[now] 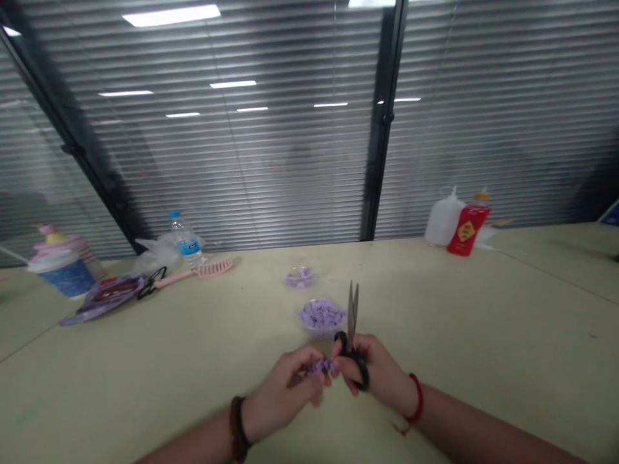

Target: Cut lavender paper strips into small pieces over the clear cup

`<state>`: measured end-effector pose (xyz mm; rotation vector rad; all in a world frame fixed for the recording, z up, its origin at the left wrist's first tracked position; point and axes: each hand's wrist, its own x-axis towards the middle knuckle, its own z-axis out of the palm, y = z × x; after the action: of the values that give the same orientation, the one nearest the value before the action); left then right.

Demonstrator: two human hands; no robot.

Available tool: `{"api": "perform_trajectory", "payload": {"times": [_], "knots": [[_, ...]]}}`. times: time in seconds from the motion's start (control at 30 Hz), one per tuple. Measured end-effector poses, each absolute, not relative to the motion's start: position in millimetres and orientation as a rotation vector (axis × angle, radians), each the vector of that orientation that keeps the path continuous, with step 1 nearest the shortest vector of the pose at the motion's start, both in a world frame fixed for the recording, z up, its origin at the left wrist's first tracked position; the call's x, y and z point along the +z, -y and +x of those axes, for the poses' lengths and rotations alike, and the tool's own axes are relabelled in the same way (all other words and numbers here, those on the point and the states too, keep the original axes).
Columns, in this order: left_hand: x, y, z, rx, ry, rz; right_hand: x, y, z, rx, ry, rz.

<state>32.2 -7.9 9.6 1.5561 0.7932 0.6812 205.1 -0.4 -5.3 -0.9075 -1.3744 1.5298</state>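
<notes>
My left hand (290,385) is closed on a bunch of small purple pieces (322,366), whose exact kind I cannot make out. In my right hand (377,367) is a pair of scissors (353,322) with black handles, its blades pointing away from me and slightly apart. The right fingertips meet the purple pieces at the left fingers. Just beyond both hands stands a clear bowl (322,330) filled with purple pieces. A smaller clear dish (300,277) behind it holds a few more.
At the left are a blue paper cup (68,277), a purple packet (109,296), a pink hairbrush (215,267) and a water bottle (187,241). A white squeeze bottle (442,221) and a red bottle (468,227) stand back right, before window blinds (300,161).
</notes>
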Motion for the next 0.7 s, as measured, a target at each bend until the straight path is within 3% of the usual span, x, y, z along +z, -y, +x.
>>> {"api": "perform_trajectory", "payload": {"times": [0.43,0.7], "knots": [[-1,7,35,0.774,-0.929,1.58,-7,-2,204,1.38,1.352,-0.971],[-2,8,36,0.857,-0.981,1.655,-9,3,201,1.48,1.42,-0.964]]}}
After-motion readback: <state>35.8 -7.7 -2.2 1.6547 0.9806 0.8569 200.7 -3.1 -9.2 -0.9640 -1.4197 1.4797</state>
